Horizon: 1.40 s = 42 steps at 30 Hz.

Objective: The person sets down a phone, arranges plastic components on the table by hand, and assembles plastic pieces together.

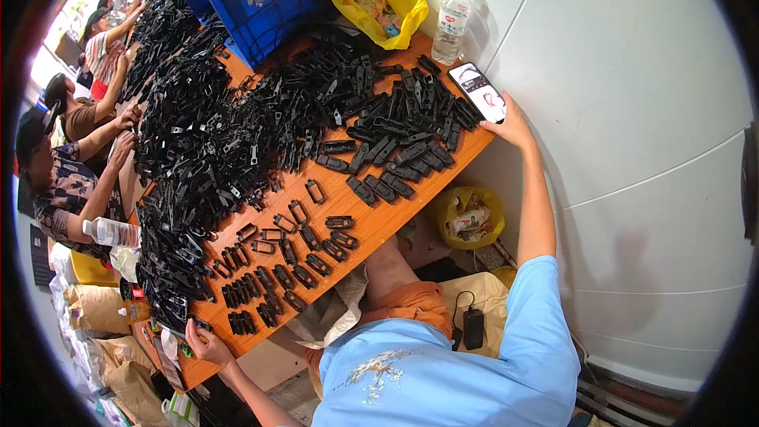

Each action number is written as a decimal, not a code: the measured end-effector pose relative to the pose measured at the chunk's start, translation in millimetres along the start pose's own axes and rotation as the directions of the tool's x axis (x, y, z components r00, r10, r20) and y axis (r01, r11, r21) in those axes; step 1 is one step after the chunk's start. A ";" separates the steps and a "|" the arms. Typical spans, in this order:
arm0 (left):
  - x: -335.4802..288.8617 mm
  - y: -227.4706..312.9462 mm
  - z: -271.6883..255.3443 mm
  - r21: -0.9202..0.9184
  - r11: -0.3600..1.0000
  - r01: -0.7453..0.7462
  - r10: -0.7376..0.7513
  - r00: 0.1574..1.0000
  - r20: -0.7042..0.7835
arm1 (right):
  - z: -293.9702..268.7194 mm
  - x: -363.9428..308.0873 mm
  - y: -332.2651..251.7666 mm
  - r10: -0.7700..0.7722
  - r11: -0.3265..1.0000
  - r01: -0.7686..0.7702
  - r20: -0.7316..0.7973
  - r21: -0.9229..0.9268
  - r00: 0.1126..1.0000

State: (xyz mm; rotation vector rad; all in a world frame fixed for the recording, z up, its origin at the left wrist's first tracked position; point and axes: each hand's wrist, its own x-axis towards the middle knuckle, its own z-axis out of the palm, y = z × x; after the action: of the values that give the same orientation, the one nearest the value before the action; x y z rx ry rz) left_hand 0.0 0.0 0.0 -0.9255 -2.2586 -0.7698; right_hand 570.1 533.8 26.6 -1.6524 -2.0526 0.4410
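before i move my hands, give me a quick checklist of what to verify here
1. Right hand free: not ok; the right hand holds a phone with its screen lit.
2. Left hand free: cannot tell; the left hand is at the table's far left end, its grip too small to make out.
3. Water bottle upright: ok; the water bottle stands capped by the wall.
4. Table uncluttered: not ok; black parts heap over much of the table.
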 end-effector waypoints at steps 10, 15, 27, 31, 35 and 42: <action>-2.2 5.4 1.3 -0.011 0.999 -0.030 0.030 1.000 0.005 | 2.0 6.0 11.8 -0.025 1.000 0.024 0.045 0.017 0.999; -1.9 6.4 0.0 -0.021 0.999 -0.029 0.030 1.000 0.005 | -11.8 26.2 -1.0 0.121 0.981 -0.078 0.247 -0.176 0.961; -0.4 1.9 -1.0 -0.016 0.999 -0.045 0.045 0.998 0.032 | -9.9 21.0 6.8 0.068 0.996 -0.051 0.255 -0.072 0.965; -2.5 -6.1 0.5 0.033 0.999 -0.038 0.036 0.998 0.056 | -9.8 26.8 3.2 0.098 0.987 -0.058 0.282 -0.147 0.954; 0.6 5.2 0.8 -0.018 1.000 -0.006 0.006 0.999 0.039 | -13.7 30.4 0.0 0.150 0.974 -0.080 0.340 -0.212 0.928; -0.6 3.7 -1.2 -0.006 1.000 -0.009 0.009 1.000 0.030 | -13.8 24.9 -5.1 0.159 0.973 -0.095 0.315 -0.209 0.936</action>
State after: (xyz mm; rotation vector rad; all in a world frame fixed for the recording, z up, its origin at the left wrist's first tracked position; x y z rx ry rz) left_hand 3.5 1.1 1.4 -0.9552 -2.2773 -0.7645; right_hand 569.2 556.3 44.6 -1.9443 -2.2952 0.6189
